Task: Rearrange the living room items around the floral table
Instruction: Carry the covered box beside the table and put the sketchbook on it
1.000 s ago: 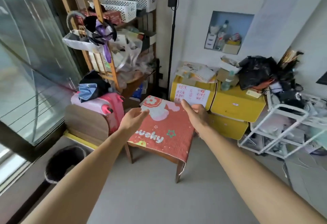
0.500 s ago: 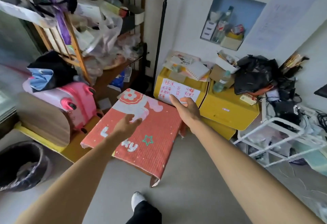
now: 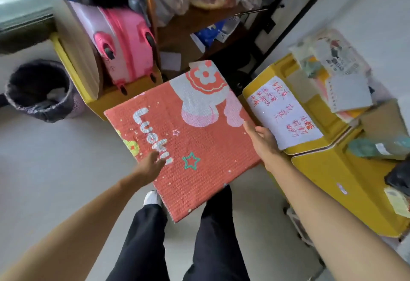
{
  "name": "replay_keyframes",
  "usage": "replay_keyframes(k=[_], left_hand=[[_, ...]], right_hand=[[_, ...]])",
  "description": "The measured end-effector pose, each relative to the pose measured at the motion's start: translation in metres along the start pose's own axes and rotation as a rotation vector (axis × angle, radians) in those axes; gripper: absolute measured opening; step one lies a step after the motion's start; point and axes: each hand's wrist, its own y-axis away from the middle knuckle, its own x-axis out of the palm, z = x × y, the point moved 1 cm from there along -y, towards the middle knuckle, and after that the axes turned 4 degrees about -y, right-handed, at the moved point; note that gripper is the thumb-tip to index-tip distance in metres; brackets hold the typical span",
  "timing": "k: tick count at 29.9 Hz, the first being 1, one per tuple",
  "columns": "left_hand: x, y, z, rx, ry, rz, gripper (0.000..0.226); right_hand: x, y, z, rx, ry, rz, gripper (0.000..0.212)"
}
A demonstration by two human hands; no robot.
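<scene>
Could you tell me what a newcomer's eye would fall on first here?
The red floral table in the centre, with the left hand on its left edge and the right hand at its right edge. Next, the yellow boxes on the right and the pink suitcase behind.

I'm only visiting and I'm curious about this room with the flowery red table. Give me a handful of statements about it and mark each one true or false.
1. The table is covered by a red cloth printed with a flower. True.
2. The left hand and the right hand are both at the table's edges. True.
3. The suitcase behind the table is blue. False: it is pink.
4. The note on the yellow cabinet is written in black. False: the writing is red.
5. The bin stands on the person's right of the table. False: it is on the floor to the left.
</scene>
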Motion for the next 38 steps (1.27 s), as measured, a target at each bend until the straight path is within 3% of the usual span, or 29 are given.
replay_keyframes(k=[4,7,11,13,15,19,21,23,24,26,31,34,38], left_hand=[[0.021,-0.021,0.009,-0.226,0.116,-0.183,0.065],[0.055,-0.046,0.012,-0.281,0.090,-0.337,0.081],[0.087,-0.085,0.004,-0.400,0.106,-0.379,0.104],[0.097,-0.099,-0.005,-0.483,0.127,-0.391,0.111],[0.103,-0.114,-0.012,-0.573,0.204,-0.445,0.113],[0.102,-0.132,-0.011,-0.667,0.292,-0.672,0.106],[0.096,-0.134,0.007,-0.713,0.350,-0.742,0.104],[0.084,-0.134,0.032,-0.639,0.682,-0.700,0.094],[0.077,-0.135,0.046,-0.552,0.867,-0.666,0.078],[0.067,-0.131,0.067,-0.444,0.975,-0.500,0.058],[0.065,-0.141,0.091,-0.361,1.195,-0.158,0.092],[0.064,-0.140,0.089,-0.345,1.208,-0.138,0.091],[0.072,-0.106,0.099,-0.382,1.260,-0.146,0.093]], right_hand=[[-0.004,-0.076,0.011,0.003,0.150,0.078,0.087],[0.000,-0.148,0.013,-0.022,0.256,0.102,0.108],[0.009,-0.217,0.012,-0.030,0.287,0.088,0.076],[0.020,-0.244,0.007,-0.016,0.272,0.124,0.095],[0.031,-0.269,0.001,-0.026,0.278,0.183,0.103],[0.058,-0.295,-0.003,0.034,0.144,0.315,0.088],[0.059,-0.301,-0.004,0.051,0.117,0.363,0.097],[0.057,-0.310,-0.006,0.089,0.127,0.427,0.113],[0.060,-0.316,-0.005,0.101,0.115,0.460,0.111],[0.060,-0.321,-0.004,0.132,0.079,0.525,0.103],[0.069,-0.319,-0.003,0.191,0.011,0.643,0.071],[0.067,-0.316,-0.002,0.202,0.029,0.650,0.100],[0.062,-0.293,-0.004,0.209,0.017,0.682,0.095]])
